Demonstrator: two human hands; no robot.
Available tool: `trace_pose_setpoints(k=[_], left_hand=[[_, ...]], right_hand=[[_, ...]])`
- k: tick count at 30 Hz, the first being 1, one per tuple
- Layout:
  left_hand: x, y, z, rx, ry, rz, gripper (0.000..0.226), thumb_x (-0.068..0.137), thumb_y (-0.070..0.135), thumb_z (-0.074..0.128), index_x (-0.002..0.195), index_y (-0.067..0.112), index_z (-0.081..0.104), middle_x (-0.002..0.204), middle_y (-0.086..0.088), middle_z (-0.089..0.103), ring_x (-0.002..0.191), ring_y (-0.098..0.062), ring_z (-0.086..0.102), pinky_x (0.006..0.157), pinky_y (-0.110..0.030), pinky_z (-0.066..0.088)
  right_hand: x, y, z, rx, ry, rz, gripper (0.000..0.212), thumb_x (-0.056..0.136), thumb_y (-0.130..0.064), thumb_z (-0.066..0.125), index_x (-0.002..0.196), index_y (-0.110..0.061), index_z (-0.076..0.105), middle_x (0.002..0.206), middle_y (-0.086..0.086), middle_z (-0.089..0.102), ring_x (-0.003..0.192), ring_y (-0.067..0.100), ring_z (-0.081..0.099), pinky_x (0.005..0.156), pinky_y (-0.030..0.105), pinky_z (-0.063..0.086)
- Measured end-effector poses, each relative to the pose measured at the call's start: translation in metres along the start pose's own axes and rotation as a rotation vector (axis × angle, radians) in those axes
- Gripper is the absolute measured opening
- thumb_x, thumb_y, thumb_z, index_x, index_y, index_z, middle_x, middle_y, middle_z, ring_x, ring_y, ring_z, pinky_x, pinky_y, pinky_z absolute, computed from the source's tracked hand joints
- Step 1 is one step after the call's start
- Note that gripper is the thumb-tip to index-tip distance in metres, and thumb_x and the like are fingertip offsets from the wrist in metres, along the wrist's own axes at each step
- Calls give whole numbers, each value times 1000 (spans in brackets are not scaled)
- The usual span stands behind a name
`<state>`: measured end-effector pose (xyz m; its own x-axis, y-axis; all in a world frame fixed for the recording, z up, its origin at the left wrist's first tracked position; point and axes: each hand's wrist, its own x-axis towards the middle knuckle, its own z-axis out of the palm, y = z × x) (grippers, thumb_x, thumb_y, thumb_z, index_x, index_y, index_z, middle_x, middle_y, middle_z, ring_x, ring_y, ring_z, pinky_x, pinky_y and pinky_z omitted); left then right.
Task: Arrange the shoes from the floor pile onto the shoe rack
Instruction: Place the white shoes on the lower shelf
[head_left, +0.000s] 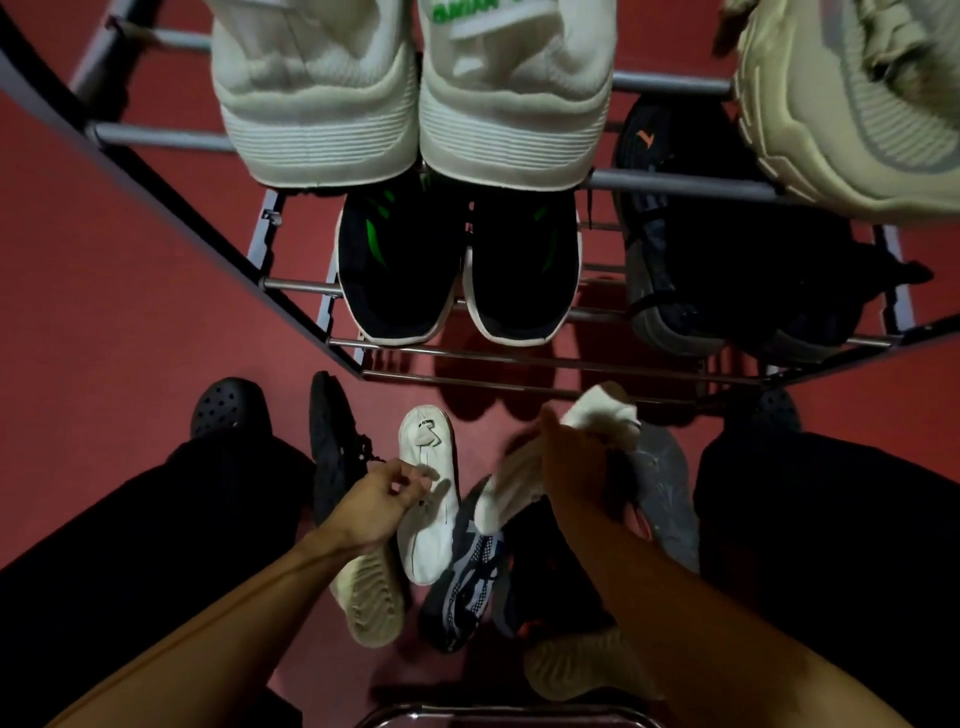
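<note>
Your right hand (566, 467) grips a blurred white shoe (597, 415) above the floor pile; your left hand (382, 501), fingers loose, touches the upturned white sneaker (428, 499).

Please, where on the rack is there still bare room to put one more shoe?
Free: the bars left of the white pair on the upper shelf, and the lowest shelf, under the black pair. Crowded: the right side of both shelves, taken by the cream shoe and the dark shoes.
</note>
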<state>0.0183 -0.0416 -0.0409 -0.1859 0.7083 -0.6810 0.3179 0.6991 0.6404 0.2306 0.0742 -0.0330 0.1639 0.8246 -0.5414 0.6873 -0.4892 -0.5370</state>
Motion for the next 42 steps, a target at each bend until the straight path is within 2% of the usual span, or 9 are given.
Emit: trace_pose_setpoints(k=[5, 12, 15, 18, 21, 25, 31, 35, 42], left_hand=[[-4, -12, 1, -9, -1, -18, 13, 95, 36, 67, 91, 24, 66, 92, 7, 68, 84, -9, 64, 77, -21, 45], [1, -25, 7, 36, -10, -50, 3, 97, 16, 64, 95, 15, 64, 96, 8, 65, 79, -1, 60, 81, -17, 52], [4, -32, 11, 98, -48, -48, 7, 98, 3, 60, 104, 5, 60, 96, 2, 62, 71, 5, 63, 69, -8, 49], [12, -46, 10, 217, -90, -64, 27, 95, 2, 60, 113, 21, 55, 106, 4, 62, 89, -5, 62, 82, -16, 51], [23, -63, 8, 220, -111, -93, 48, 88, 3, 60, 131, 23, 53, 129, 1, 57, 115, -16, 61, 98, -26, 52], [55, -121, 11, 167, -117, -171, 57, 77, 12, 67, 130, 26, 49, 129, -4, 58, 118, -24, 61, 104, -45, 51], [48, -99, 20, -181, -15, -268, 54, 84, -24, 57, 132, -5, 39, 116, -21, 59, 113, -39, 57, 105, -58, 45], [52, -83, 25, -284, -15, -282, 20, 86, -7, 71, 104, -1, 63, 98, -20, 71, 90, -34, 67, 88, -52, 55], [61, -67, 36, -121, -6, -350, 34, 91, 20, 73, 117, 2, 58, 107, -12, 70, 79, -17, 69, 49, -15, 51]], right_hand=[[4, 23, 19, 298, -346, -135, 41, 91, -47, 57, 126, -25, 61, 105, -9, 68, 98, 18, 68, 89, 39, 53], [1, 59, 14, 190, -257, -10, 24, 95, -21, 58, 117, -14, 64, 106, 10, 70, 99, 30, 66, 90, 47, 53], [-8, 69, 15, 140, -345, 17, 28, 94, -16, 58, 122, -13, 62, 105, 6, 67, 91, 23, 63, 79, 35, 50], [-11, 76, 18, 87, -427, -24, 32, 94, -12, 58, 126, -14, 60, 110, 0, 63, 100, 16, 59, 85, 26, 44], [-12, 73, 21, 40, -508, -57, 36, 92, -10, 59, 127, -16, 59, 94, -5, 62, 82, 11, 60, 69, 18, 43], [-5, 63, 28, -11, -579, -130, 45, 92, -3, 58, 137, -13, 55, 140, 8, 52, 131, 24, 48, 106, 30, 40], [3, 50, 34, -164, -558, -147, 40, 91, -14, 61, 128, -28, 62, 160, 10, 14, 147, 31, 22, 117, 37, 26], [13, 34, 35, 7, -566, -95, 40, 94, -15, 61, 133, -20, 59, 140, 5, 49, 130, 18, 45, 104, 28, 37], [15, 34, 20, 47, -531, -25, 30, 95, -13, 57, 124, -10, 65, 114, 2, 63, 111, 16, 57, 89, 24, 37]])
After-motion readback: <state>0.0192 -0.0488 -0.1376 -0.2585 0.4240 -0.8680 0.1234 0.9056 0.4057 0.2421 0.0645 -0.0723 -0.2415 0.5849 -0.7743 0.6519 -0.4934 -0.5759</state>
